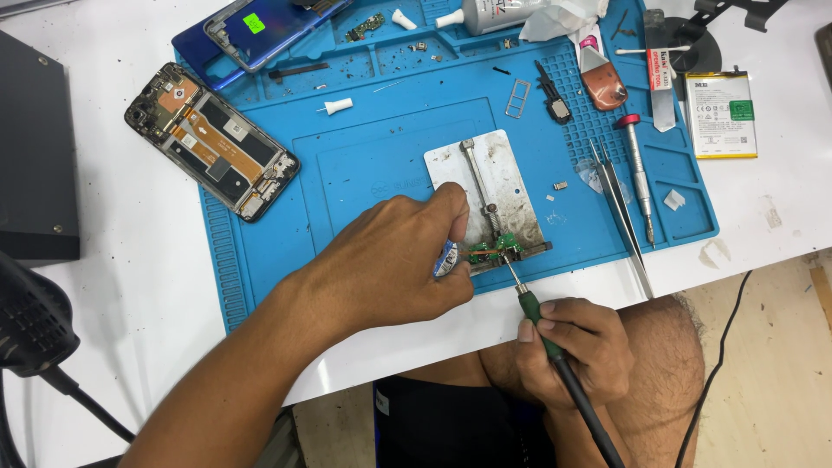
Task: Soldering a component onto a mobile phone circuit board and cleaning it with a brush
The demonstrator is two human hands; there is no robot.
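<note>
A small green circuit board (497, 250) is clamped at the near edge of a metal holder plate (498, 178) on the blue work mat (364, 165). My right hand (576, 347) grips a soldering iron (533, 310) with a green grip, its tip touching the board. My left hand (394, 264) rests on the mat beside the board, fingers pinched on a small round blue-and-white thing (446, 258), partly hidden by my thumb.
An opened phone body (211, 140) lies at the mat's left, a blue phone back cover (260, 26) behind it. Tweezers (624, 217), a red-capped screwdriver (640, 169) and a battery (721, 113) lie right. A dark box (35, 147) stands far left.
</note>
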